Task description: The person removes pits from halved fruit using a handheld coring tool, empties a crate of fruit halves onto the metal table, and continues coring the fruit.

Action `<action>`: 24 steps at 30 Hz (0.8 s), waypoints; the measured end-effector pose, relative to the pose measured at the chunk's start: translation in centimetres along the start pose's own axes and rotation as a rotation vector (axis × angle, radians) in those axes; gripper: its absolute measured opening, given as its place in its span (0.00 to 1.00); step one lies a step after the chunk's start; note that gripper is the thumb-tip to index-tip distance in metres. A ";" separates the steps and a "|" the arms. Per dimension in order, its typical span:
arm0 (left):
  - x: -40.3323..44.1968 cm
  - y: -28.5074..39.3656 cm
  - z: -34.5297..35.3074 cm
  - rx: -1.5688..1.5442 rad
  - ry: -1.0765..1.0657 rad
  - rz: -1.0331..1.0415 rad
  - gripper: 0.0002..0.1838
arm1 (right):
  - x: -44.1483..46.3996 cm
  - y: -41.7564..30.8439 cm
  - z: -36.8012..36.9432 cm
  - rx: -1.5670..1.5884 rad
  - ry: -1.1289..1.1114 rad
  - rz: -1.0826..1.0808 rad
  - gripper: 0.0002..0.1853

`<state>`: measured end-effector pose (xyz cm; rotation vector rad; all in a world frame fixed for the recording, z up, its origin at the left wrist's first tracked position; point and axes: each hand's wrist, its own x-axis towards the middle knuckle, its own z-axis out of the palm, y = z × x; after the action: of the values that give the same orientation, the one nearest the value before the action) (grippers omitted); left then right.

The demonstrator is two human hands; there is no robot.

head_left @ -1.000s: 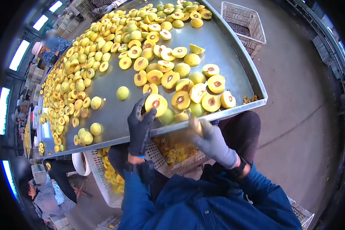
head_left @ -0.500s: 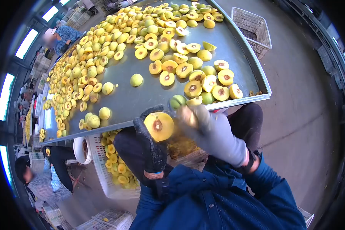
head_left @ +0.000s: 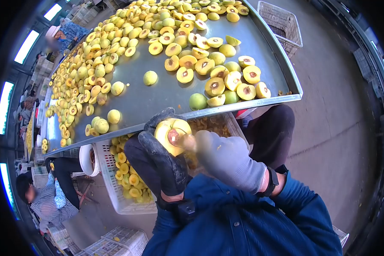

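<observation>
Just below the near edge of the metal table (head_left: 132, 102), my left hand (head_left: 161, 149), in a dark glove, holds a halved yellow fruit (head_left: 173, 135) with its cut face up. My right hand (head_left: 228, 158), in a grey glove, is closed at the right side of that fruit. Its fingertips are by the brown centre; whatever they grip is too blurred to make out. Halved fruits (head_left: 214, 86) lie on the table beyond my hands, and a green fruit (head_left: 197, 102) sits near the edge.
Under the table edge stand a white crate of yellow halves (head_left: 134, 181), a crate of scraps (head_left: 239, 130) and a white bucket (head_left: 88, 160). An empty crate (head_left: 281, 21) is beyond the table's right side. Seated at lower left is another person (head_left: 51, 205); another (head_left: 68, 34) is at upper left.
My left hand has taken the halved fruit from the table edge and brought it nearer my body. My right hand has moved left, up to the fruit's centre.
</observation>
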<state>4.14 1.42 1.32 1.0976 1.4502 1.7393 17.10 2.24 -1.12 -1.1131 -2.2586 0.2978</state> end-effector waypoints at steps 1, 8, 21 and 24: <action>0.3 0.1 0.5 0.140 0.072 0.087 0.25 | -0.1 0.1 0.2 0.001 -0.014 0.004 0.09; 0.4 -1.1 -0.1 0.382 0.111 0.244 0.27 | 0.1 -0.2 1.0 0.004 -0.018 0.030 0.10; 0.2 -2.0 0.1 0.112 0.083 0.123 0.28 | 0.2 1.3 0.2 0.239 -0.165 0.050 0.11; 0.2 -1.7 0.1 0.141 0.071 0.131 0.27 | 0.3 1.7 0.2 0.270 -0.204 0.042 0.12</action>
<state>4.05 2.04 -0.31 1.2409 1.5961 1.8045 17.94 3.50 -1.87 -1.0262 -2.2852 0.7409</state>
